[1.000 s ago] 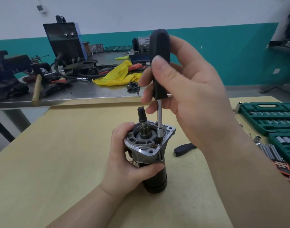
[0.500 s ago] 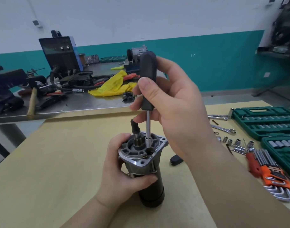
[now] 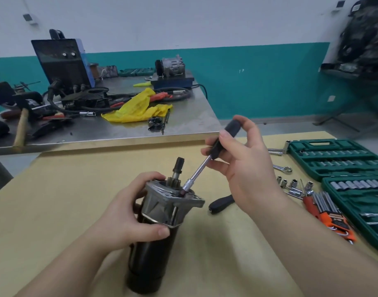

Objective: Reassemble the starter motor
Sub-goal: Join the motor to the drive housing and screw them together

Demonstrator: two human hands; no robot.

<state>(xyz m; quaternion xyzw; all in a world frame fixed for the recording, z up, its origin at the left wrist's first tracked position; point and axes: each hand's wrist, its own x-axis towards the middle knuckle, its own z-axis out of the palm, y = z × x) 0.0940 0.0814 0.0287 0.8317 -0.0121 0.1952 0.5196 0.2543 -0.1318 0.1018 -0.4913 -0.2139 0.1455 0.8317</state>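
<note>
The starter motor (image 3: 150,251), a black cylinder with a silver aluminium end housing (image 3: 173,198), stands upright on the yellow table (image 3: 55,211). Its pinion shaft (image 3: 177,168) sticks up from the housing. My left hand (image 3: 130,217) grips the motor just below the housing. My right hand (image 3: 243,166) holds a black-handled socket driver (image 3: 226,138), tilted to the right. The driver's chrome socket tip (image 3: 186,187) sits in the top of the housing beside the pinion.
A second black handle (image 3: 221,203) lies on the table right of the motor. Green socket cases (image 3: 333,159), loose sockets (image 3: 291,183), a wrench (image 3: 283,168) and orange hex keys (image 3: 329,215) fill the right side. A cluttered steel bench (image 3: 183,123) stands behind.
The driver went from upright to leaning right, with my right hand lower and further right. The view pulled back and tipped down, showing more of the motor body.
</note>
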